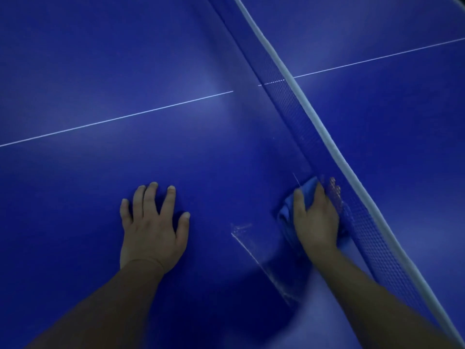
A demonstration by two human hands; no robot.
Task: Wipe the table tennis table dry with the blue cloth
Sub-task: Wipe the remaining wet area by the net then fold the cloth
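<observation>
The blue table tennis table fills the head view. My right hand lies on top of the bunched blue cloth and presses it onto the table right beside the foot of the net; its fingertips show through the mesh. My left hand rests flat on the table, fingers spread, about two hand widths left of the cloth. A pale streak of water runs between the two hands toward the lower right.
The net, dark mesh with a white top band, crosses the view diagonally from top centre to bottom right. A thin white centre line runs across the table on both sides of the net.
</observation>
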